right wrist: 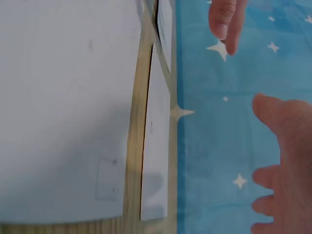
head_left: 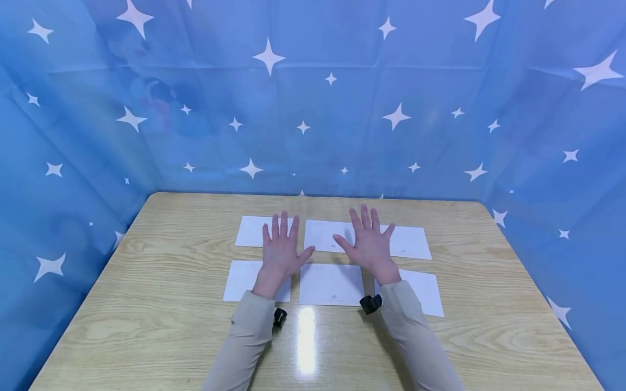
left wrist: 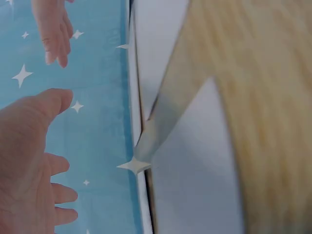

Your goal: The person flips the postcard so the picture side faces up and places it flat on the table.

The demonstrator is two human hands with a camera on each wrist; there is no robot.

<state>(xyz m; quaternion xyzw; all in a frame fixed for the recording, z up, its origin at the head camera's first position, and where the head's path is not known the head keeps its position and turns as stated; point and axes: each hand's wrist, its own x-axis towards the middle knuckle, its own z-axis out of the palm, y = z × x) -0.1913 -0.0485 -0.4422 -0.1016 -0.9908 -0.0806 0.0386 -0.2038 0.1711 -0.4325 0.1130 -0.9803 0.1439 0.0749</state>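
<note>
My left hand (head_left: 280, 252) hovers over the left pair of white sheets, its fingers spread and its thumb out to the right. Beneath it, partly covered, lie the back left sheet (head_left: 248, 231) and the front left sheet (head_left: 240, 279). On the other side my right hand (head_left: 371, 244), fingers also spread, hides parts of the back middle sheet (head_left: 323, 233) and back right sheet (head_left: 408, 243). Its wrist overlaps the front right sheet (head_left: 424, 293). Between the forearms the front middle sheet (head_left: 331, 285) shows a small dark mark. Neither hand holds anything.
The sheets lie in two rows of three on a wooden table (head_left: 161, 282) with rounded back corners. A blue curtain (head_left: 303, 146) with white stars hangs behind and beside it. Dark wrist devices (head_left: 370, 304) sit at the sleeve cuffs.
</note>
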